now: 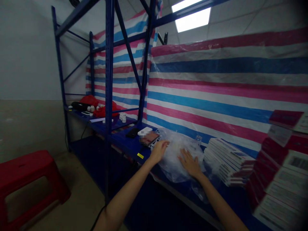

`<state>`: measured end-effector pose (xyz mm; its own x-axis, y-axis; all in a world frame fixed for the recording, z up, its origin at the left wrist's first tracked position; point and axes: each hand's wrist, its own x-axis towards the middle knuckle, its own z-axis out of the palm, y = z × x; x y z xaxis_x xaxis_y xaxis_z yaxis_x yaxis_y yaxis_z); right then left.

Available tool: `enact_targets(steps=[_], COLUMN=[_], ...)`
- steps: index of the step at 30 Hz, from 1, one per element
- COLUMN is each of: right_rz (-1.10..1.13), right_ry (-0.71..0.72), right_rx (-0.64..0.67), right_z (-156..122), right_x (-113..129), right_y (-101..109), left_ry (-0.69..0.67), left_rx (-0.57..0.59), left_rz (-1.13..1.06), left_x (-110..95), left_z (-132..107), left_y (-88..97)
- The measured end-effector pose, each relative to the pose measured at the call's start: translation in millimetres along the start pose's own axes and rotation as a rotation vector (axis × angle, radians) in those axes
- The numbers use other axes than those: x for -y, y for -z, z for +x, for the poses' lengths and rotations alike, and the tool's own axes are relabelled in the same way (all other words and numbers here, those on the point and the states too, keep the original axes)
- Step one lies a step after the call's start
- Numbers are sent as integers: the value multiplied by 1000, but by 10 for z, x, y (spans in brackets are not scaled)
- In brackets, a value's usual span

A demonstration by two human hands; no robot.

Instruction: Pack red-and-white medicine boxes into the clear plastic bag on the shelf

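Note:
A crumpled clear plastic bag (176, 166) lies on the blue shelf, puffed up, and its contents cannot be made out. At its upper left side is my left hand (160, 151), with the fingers curled in on the plastic. My right hand (190, 163) rests on the bag's front right part, its fingers spread and holding nothing. Just left of my left hand lies a reddish-brown item (150, 138), partly blurred out. Beyond it are a white object (145, 131) and a black object (132, 132). A small clear container (198, 139) stands behind the bag.
Flat white boxes (228, 160) are piled right of the bag, beside a taller stack of red and white boxes (279, 179). A blue rack post (108, 96) rises at left. White jars (122, 117) and red cloth or plastic (106, 110) lie farther along. A red stool (29, 160) stands left.

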<state>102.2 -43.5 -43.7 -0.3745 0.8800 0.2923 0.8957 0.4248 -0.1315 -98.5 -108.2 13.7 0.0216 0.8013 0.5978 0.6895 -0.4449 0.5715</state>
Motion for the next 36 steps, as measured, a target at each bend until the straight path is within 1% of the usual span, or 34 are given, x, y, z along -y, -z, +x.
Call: enact_targets(steps=[1,2,3,4,5,6,7,8,9,11,14,17,20,22,23,24,26,29,31,33,36], right_rz=[-12,-24,-36,-45,-48,-43,-31,-14,3,27,68,172,341,488,579,691,964,1437,1745,1979,2161], right_ry=[30,51,61,64,68,78,91,102,106,91,60,87,149,174,182,186,165,110,116,116,85], right_rx=[-17,-48,-90,-139,-189,-237,-282,-322,-358,-429,-520,-611,-744,-808,-813,-791,-685,-468,-339,-195,-5], right_z=[-10,-20,-29,-37,-42,-45,-48,-51,-54,-61,-62,-75,-211,-406,-525,-649,-866,-1026,-1045,-1067,-1195], right_x=[-19,-23,-14,3,24,47,68,87,103,122,114,81,126,265,373,504,819,1340,1643,1867,2051], right_y=[-34,-45,-36,-10,28,76,129,185,240,335,426,501,632,734,774,800,808,756,724,715,769], left_ry=[31,74,126,201,291,381,458,506,526,511,467,424,372,334,315,298,247,181,170,141,79], left_rx=[-114,-204,-247,-241,-197,-125,-47,28,90,160,153,111,12,-91,-141,-201,-319,-448,-509,-544,-590], left_rz=[52,137,242,340,415,458,472,464,446,419,477,543,586,610,605,586,508,363,292,239,229], left_x=[48,111,191,286,389,493,589,670,731,783,731,623,498,377,297,202,-32,-458,-743,-987,-1226], left_z=[53,102,145,180,206,222,230,230,226,212,199,188,126,11,-76,-185,-458,-941,-1252,-1518,-1814], left_y=[142,282,410,518,602,661,696,710,710,684,637,647,769,911,989,1064,1180,1225,1174,1082,915])
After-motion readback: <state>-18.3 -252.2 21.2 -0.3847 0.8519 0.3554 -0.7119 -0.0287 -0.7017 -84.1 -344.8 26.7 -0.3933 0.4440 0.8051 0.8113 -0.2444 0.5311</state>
